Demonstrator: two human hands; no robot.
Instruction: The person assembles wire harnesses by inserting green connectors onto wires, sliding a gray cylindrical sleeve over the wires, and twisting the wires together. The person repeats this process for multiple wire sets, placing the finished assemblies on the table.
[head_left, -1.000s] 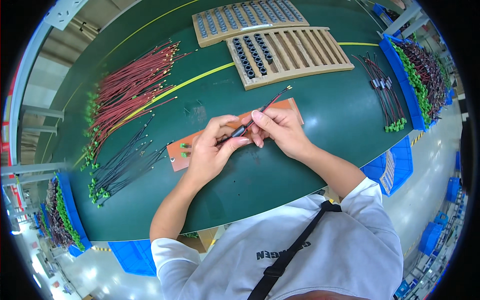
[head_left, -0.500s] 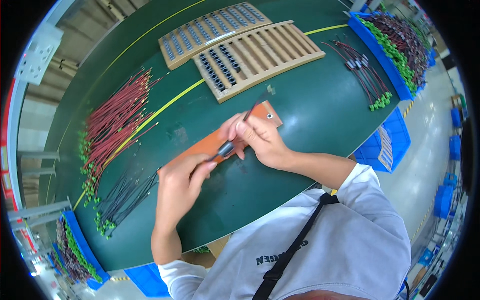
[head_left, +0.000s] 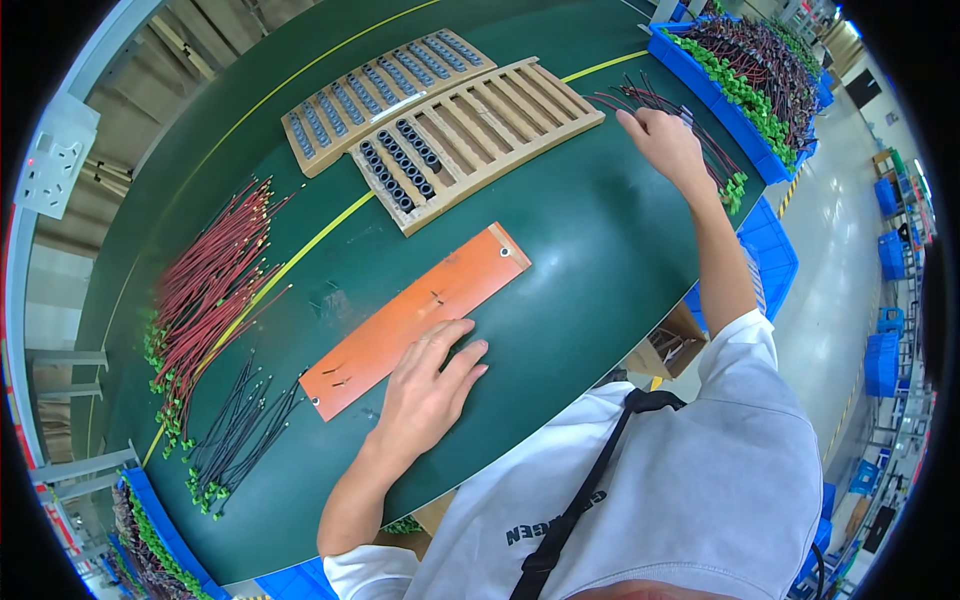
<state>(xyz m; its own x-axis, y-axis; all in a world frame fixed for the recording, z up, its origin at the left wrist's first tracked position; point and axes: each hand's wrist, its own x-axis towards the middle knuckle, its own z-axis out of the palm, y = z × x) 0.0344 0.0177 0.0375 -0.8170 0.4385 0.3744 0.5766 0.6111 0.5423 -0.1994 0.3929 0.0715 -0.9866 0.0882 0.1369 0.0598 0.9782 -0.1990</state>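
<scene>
My left hand point(head_left: 425, 385) is open, its fingers spread at the near edge of a long orange board point(head_left: 415, 310) and holding nothing. Small dark slots and end screws show on the board. At the right, my right hand point(head_left: 665, 150) reaches over a bunch of dark red cables point(head_left: 712, 150) with green ends. Its fingers curl inward among the cables' far ends; what they hold is hidden. Left of the board lie many red wires point(head_left: 215, 290) with green ends and a smaller group of black wires point(head_left: 240, 430).
Two wooden racks stand across the far side: one rack point(head_left: 385, 90) with rows of grey parts, another rack point(head_left: 480, 150) partly filled with black ring-shaped parts. A blue bin point(head_left: 715, 105) heaped with green-ended wires sits at the right edge. Another blue bin point(head_left: 175, 530) is at lower left.
My hands have parted. The right one moved from above the board to the cables at the right; the left let go of the black cylindrical piece with a wire and opened. The view shifted slightly.
</scene>
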